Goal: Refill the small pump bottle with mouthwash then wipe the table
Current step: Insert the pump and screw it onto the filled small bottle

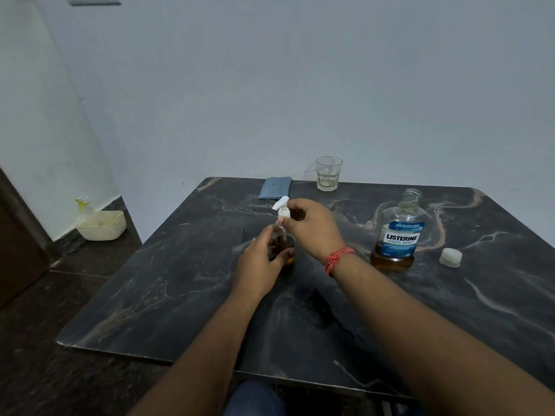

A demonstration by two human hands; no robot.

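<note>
The small pump bottle [283, 235] stands upright near the middle of the dark marble table [168, 283], its clear body holding amber liquid in the lower part and its white pump head [282, 207] pointing up and to the left. The left hand [259, 262] wraps its curled fingers around the bottle's lower body, steadying it on the tabletop. The right hand [312, 228] comes in from the right and pinches the white collar just under the pump head between thumb and fingertips; a red thread band [336, 259] circles that wrist. To the right, well apart from the hands, the mouthwash bottle [396, 235] stands uncapped with amber liquid low in its base, and its white cap [450, 257] lies on the table just beside it. At the far edge sit a folded blue cloth [275, 188] and, near it, a clear glass [328, 173]. On the floor to the left, a cream basket [102, 226] rests against the wall.
</note>
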